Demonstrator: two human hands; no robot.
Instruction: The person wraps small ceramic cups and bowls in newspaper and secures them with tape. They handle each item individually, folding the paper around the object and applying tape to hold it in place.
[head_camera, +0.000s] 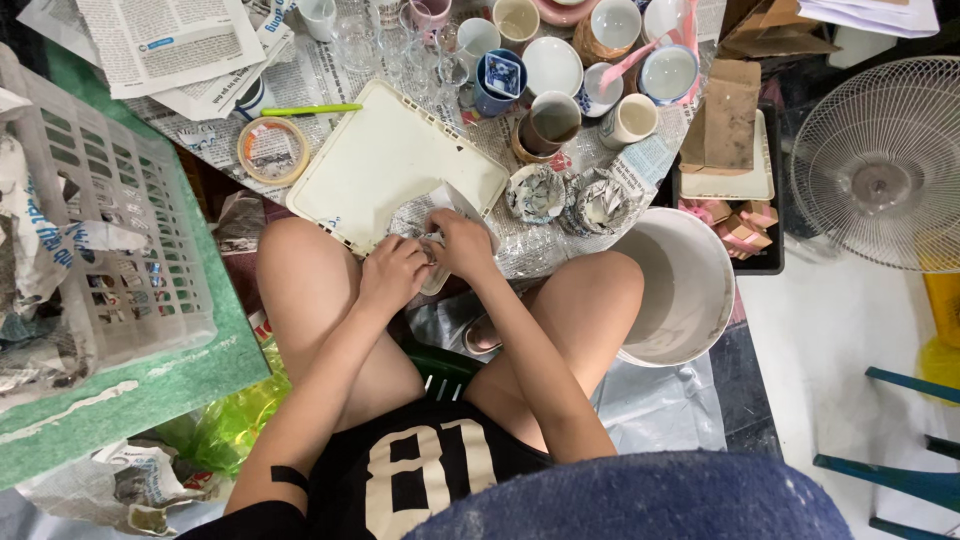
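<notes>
Seated person seen from above, with the cream plastic tray (385, 160) taken as landmark. Left of the tray stands a grey latticed basket (120, 250) holding crumpled newspaper; right of it, well apart, is a white bucket (690, 290) and, farther right, a white fan grille (880, 160). Beyond the tray's far right corner a cluster of cups and bowls (560, 60) stands on newsprint. Just right of the tray lie two paper-wrapped bundles (570, 198); at its left corner lies a roll of tape (272, 150), with a green pen (310, 109) just beyond. At the tray's near edge, between the knees, the left hand (392, 272) and right hand (462, 243) meet, the fingers of both curled closed around a small white item partly wrapped in newspaper (437, 262); what the item is cannot be told.
</notes>
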